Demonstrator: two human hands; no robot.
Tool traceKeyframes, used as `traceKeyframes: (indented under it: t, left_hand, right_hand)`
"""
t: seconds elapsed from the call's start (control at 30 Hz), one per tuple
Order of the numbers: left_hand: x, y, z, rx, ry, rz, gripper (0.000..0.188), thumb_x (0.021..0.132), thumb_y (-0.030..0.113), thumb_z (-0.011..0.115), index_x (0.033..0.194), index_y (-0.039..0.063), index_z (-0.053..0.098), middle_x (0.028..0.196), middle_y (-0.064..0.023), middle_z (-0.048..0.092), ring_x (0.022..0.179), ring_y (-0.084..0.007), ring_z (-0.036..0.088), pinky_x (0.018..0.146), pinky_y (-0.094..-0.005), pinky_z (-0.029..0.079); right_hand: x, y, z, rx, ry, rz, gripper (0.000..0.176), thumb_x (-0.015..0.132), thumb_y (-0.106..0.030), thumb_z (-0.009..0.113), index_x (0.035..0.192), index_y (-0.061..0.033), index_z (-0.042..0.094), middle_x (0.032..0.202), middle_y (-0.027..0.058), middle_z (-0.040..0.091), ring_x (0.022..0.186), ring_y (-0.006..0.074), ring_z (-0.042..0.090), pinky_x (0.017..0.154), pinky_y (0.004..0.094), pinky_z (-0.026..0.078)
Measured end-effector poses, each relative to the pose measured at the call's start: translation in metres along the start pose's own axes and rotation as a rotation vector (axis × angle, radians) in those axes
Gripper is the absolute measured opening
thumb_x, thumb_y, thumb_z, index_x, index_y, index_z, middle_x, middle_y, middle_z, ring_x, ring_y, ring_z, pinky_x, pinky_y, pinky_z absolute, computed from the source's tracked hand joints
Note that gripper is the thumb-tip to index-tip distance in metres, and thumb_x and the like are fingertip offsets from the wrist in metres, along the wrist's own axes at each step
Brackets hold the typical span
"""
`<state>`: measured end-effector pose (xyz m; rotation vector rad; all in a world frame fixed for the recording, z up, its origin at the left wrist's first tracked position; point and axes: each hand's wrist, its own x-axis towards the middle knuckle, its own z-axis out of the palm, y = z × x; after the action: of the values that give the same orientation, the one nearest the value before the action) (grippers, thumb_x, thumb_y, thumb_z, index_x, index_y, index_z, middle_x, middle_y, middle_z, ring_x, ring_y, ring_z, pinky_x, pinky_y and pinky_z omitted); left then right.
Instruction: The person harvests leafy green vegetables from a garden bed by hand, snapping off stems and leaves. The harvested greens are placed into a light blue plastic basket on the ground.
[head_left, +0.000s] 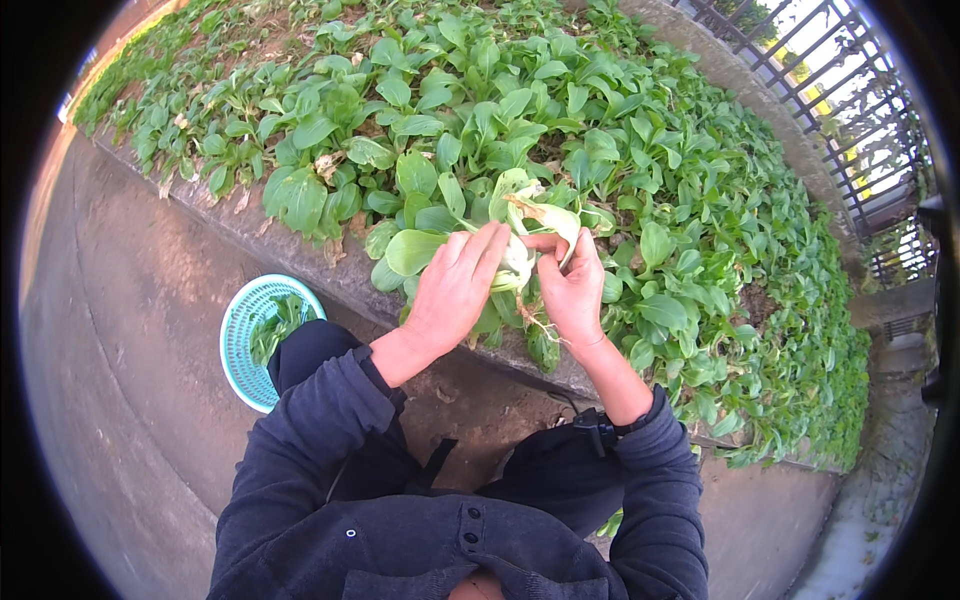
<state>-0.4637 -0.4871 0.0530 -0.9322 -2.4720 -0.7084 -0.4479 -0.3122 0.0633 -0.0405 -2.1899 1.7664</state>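
Observation:
An uprooted leafy green, apparently bok choy (513, 259), is held above the front edge of the planted bed, its thin brown roots (534, 315) dangling downward. My left hand (461, 277) is closed around the plant's pale stalks from the left, with the fingers laid over them. On the other side, my right hand (568, 274) pinches a pale, wilted outer leaf (551, 217) between thumb and fingers. That leaf has a browned, dried patch near its top and bends away from the stalks. Part of the plant's base is hidden behind my left fingers.
Dense leafy greens (480, 120) fill the raised bed, bordered by a concrete curb (360, 296). Beside my left knee, a turquoise plastic basket (238, 360) contains some picked greens (279, 326). A metal railing (817, 97) tops the low wall at the far right.

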Motion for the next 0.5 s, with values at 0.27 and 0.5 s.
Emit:
traceKeyframes:
  t: [0.27,0.5]
  left_hand:
    - [0.001,-0.014,0.009,-0.055,-0.008,0.148,0.06,0.065,0.0,0.073,0.122,-0.002,0.053,0.123,-0.0157,0.055,0.114,-0.0341,0.052,0.099,-0.045,0.041]
    - [-0.005,-0.008,0.014,0.002,-0.132,0.113,0.049,0.074,0.004,0.067,0.121,0.001,0.056,0.101,-0.0193,0.063,0.098,-0.0353,0.06,0.091,-0.0451,0.043]
  right_hand:
    - [0.008,-0.01,-0.017,0.062,-0.286,0.258,0.018,0.09,0.002,0.042,0.106,-0.0026,0.049,0.102,0.0105,0.07,0.075,0.0112,0.063,0.056,0.0247,0.055]
    - [0.01,-0.007,-0.032,-0.484,-0.548,0.243,0.045,0.094,-0.036,0.041,0.103,0.0024,0.062,0.092,0.0234,0.067,0.087,0.0386,0.065,0.083,0.0469,0.049]
